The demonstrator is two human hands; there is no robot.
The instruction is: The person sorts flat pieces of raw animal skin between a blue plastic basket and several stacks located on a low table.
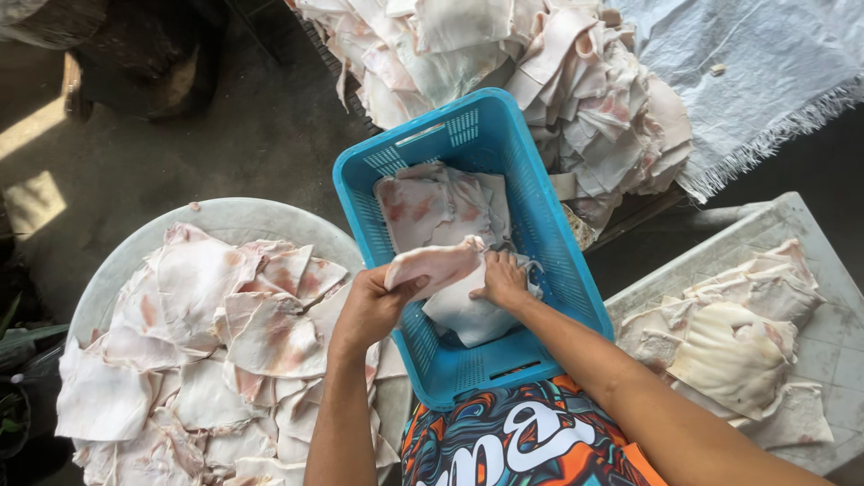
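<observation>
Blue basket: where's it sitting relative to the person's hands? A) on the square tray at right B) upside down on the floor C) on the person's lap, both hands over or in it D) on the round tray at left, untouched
C: the blue basket rests against the person's lap, with the left hand and right hand holding a pale sheet over it.

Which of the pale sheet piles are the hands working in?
The pile in the blue basket. The left hand lifts one sheet there and the right hand presses beside it; other piles lie untouched.
</observation>
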